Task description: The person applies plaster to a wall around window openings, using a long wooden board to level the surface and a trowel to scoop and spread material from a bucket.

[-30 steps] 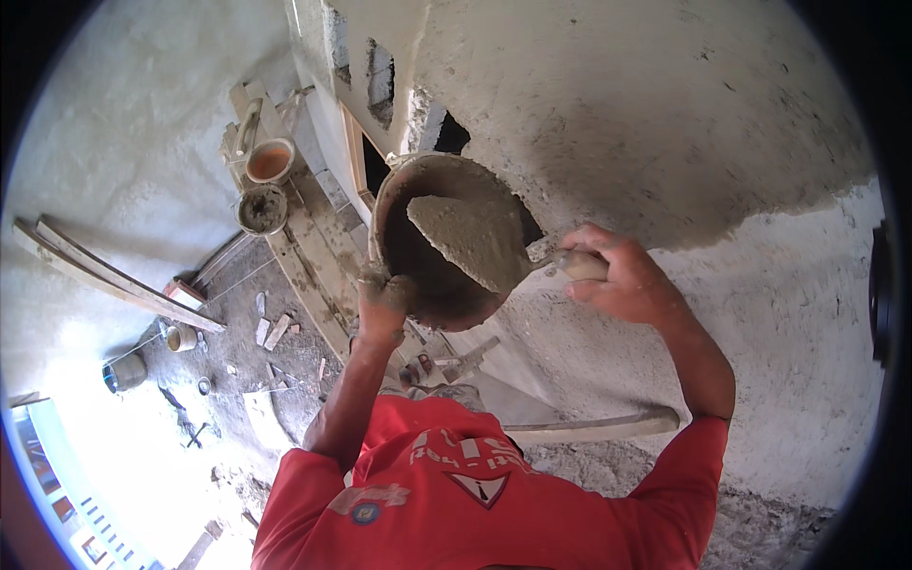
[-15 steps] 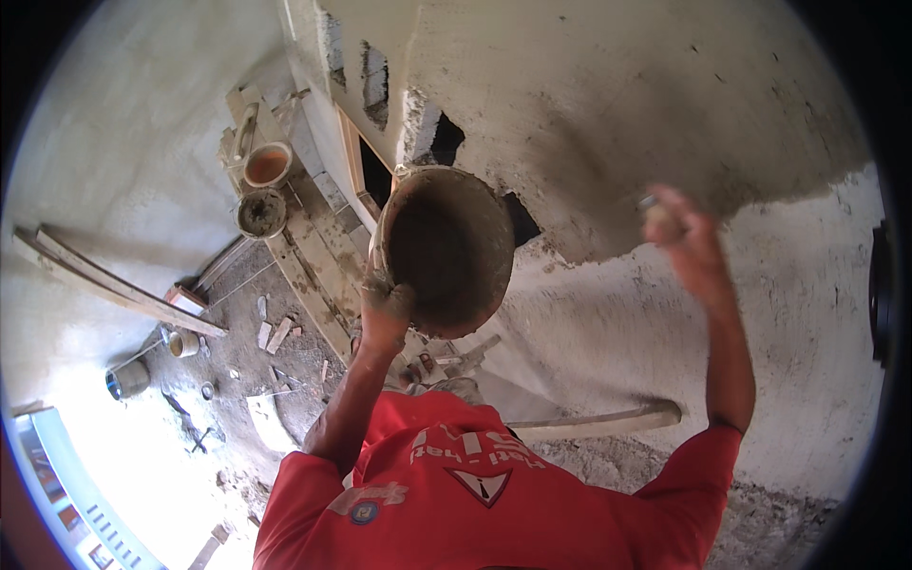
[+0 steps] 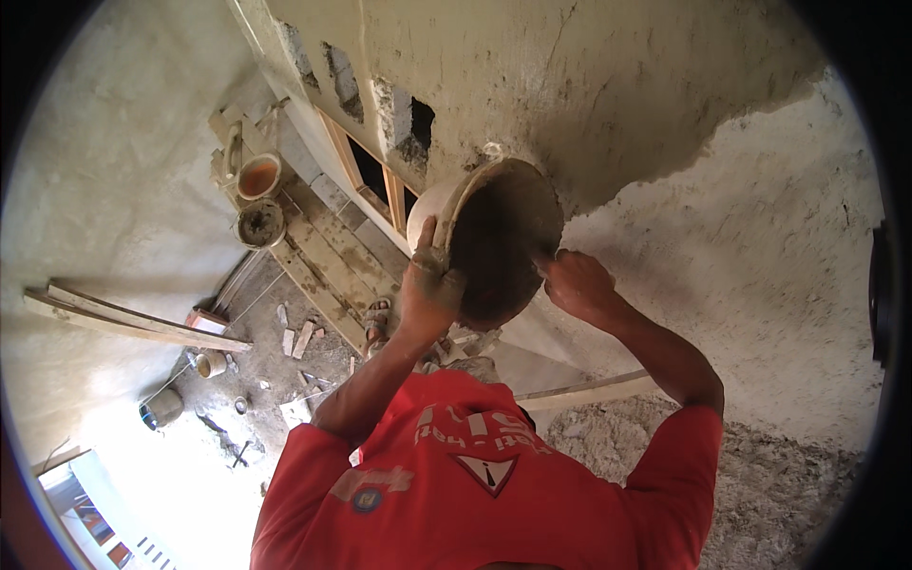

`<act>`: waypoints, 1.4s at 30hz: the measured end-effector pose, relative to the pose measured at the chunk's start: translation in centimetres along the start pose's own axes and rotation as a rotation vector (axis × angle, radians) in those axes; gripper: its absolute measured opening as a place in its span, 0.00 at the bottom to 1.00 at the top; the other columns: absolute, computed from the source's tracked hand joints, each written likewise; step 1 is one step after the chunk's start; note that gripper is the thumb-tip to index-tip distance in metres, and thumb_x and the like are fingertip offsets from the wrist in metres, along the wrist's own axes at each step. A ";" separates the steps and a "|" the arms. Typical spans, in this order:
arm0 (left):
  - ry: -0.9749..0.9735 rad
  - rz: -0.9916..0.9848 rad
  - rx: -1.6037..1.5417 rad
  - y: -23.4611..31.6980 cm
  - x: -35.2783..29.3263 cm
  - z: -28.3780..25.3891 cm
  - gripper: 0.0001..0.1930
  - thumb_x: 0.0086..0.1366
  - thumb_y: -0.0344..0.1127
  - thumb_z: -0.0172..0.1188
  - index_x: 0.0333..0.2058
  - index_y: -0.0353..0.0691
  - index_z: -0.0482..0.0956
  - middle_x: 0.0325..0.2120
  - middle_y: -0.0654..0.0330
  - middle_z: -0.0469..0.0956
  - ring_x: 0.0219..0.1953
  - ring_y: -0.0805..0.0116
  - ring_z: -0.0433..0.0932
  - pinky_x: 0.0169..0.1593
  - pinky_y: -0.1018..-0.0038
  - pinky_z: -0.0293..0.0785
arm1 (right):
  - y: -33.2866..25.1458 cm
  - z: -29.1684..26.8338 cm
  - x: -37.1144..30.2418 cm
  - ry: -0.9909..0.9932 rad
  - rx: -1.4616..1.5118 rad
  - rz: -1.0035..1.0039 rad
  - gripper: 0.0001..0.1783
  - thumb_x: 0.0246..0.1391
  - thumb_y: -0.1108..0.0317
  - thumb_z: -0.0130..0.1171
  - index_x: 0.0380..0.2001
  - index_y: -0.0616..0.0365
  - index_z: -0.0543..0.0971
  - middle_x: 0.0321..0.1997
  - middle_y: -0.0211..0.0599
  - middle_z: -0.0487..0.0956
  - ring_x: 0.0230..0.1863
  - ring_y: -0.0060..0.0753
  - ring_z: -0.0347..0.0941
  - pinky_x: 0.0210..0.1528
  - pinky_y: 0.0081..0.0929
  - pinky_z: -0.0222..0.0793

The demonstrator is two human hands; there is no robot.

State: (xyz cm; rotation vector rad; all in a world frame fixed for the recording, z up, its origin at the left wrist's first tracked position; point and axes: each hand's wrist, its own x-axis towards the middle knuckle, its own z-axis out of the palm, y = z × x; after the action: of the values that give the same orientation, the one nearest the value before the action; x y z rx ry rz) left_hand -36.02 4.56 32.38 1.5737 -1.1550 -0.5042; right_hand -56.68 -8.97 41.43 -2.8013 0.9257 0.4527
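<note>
My left hand grips the near left edge of a round, mortar-caked bucket, its fingers along the outer wall. The bucket is tilted, its mouth toward me and to the right; the inside is dark, so its contents are hard to make out. At the right rim, my right hand is closed, reaching toward the opening. It holds a short-handled, trowel-like tool, mostly hidden by the fingers and the bucket's shadow. Just beyond stands a wall whose upper part carries darker wet plaster; below lies a paler rough surface.
Planks stretch away at the left, bearing an orange-lined bowl and a mortar bucket. Long boards lean by the left wall. Rubble and a pail lie below. A wooden-framed opening is ahead.
My right hand has come down and left from the wall to the bucket's rim. The bucket has shifted right and tilted further. The view has turned somewhat.
</note>
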 end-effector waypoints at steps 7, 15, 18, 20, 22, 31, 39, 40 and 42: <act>-0.164 -0.245 -0.287 2.3 0.4 -0.8 0.35 0.53 0.24 0.49 0.63 0.30 0.58 0.39 0.49 0.78 0.41 0.61 0.79 0.44 0.70 0.74 | -0.7 4.4 -1.7 0.189 0.465 -0.010 0.22 0.48 0.63 0.63 0.49 0.52 0.76 0.37 0.44 0.82 0.40 0.51 0.79 0.44 0.44 0.75; -0.088 -0.368 -0.753 3.9 2.1 -2.2 0.17 0.55 0.21 0.50 0.45 0.30 0.74 0.32 0.62 0.77 0.32 0.74 0.75 0.34 0.78 0.73 | 1.1 -0.3 -3.4 0.340 0.382 0.093 0.22 0.48 0.64 0.65 0.48 0.52 0.77 0.38 0.44 0.82 0.39 0.50 0.79 0.43 0.41 0.75; -0.242 -0.344 -0.688 0.3 1.7 -2.5 0.06 0.62 0.26 0.55 0.36 0.31 0.77 0.28 0.59 0.79 0.27 0.69 0.78 0.32 0.75 0.75 | 1.2 -3.1 -4.4 0.340 0.392 0.142 0.22 0.47 0.64 0.65 0.48 0.52 0.76 0.38 0.44 0.82 0.40 0.51 0.78 0.43 0.41 0.74; -0.264 -0.066 -0.312 0.0 2.1 -3.0 0.07 0.62 0.26 0.55 0.38 0.31 0.77 0.30 0.58 0.79 0.29 0.67 0.79 0.35 0.74 0.76 | 0.5 -6.7 -5.0 0.315 0.423 0.184 0.22 0.47 0.64 0.65 0.47 0.53 0.76 0.39 0.45 0.81 0.41 0.51 0.78 0.44 0.41 0.74; -0.278 -0.017 -0.170 -0.1 2.7 -3.2 0.08 0.61 0.26 0.55 0.39 0.31 0.76 0.31 0.57 0.79 0.30 0.66 0.80 0.36 0.74 0.76 | 0.0 -9.4 -5.8 0.318 0.418 0.192 0.21 0.46 0.67 0.66 0.45 0.56 0.76 0.38 0.45 0.81 0.41 0.51 0.78 0.44 0.40 0.73; -0.132 -0.599 -0.759 1.2 4.7 -3.8 0.07 0.56 0.22 0.49 0.31 0.34 0.76 0.18 0.69 0.70 0.19 0.81 0.67 0.19 0.80 0.61 | 1.1 -15.8 -7.8 0.146 0.699 0.307 0.19 0.46 0.66 0.68 0.43 0.58 0.78 0.36 0.39 0.81 0.38 0.34 0.78 0.43 0.30 0.74; -0.197 -0.491 -0.748 2.1 6.1 -3.8 0.04 0.60 0.29 0.56 0.27 0.35 0.74 0.21 0.61 0.76 0.20 0.74 0.75 0.22 0.78 0.71 | 3.6 -21.8 -13.5 0.734 0.234 0.714 0.29 0.58 0.47 0.57 0.52 0.60 0.77 0.43 0.45 0.81 0.35 0.30 0.78 0.38 0.32 0.79; -0.211 -0.359 -0.666 2.2 6.4 -4.0 0.07 0.58 0.27 0.53 0.35 0.33 0.73 0.25 0.61 0.76 0.25 0.75 0.75 0.25 0.79 0.71 | 2.2 -22.7 -13.1 0.610 0.239 0.795 0.29 0.57 0.49 0.58 0.53 0.61 0.76 0.45 0.48 0.80 0.38 0.32 0.79 0.41 0.31 0.79; -0.267 -0.195 -0.582 2.6 6.9 -3.8 0.19 0.55 0.24 0.48 0.47 0.30 0.71 0.33 0.62 0.77 0.32 0.78 0.74 0.32 0.80 0.72 | 1.4 -20.7 -12.2 0.595 0.446 0.649 0.24 0.56 0.57 0.61 0.53 0.59 0.76 0.50 0.50 0.79 0.41 0.34 0.78 0.46 0.30 0.77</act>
State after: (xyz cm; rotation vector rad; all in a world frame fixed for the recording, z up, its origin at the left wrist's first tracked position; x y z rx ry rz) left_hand -31.04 0.64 37.71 1.1321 -0.9327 -1.0988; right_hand -61.99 -8.28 64.88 -2.1859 1.7927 -0.5098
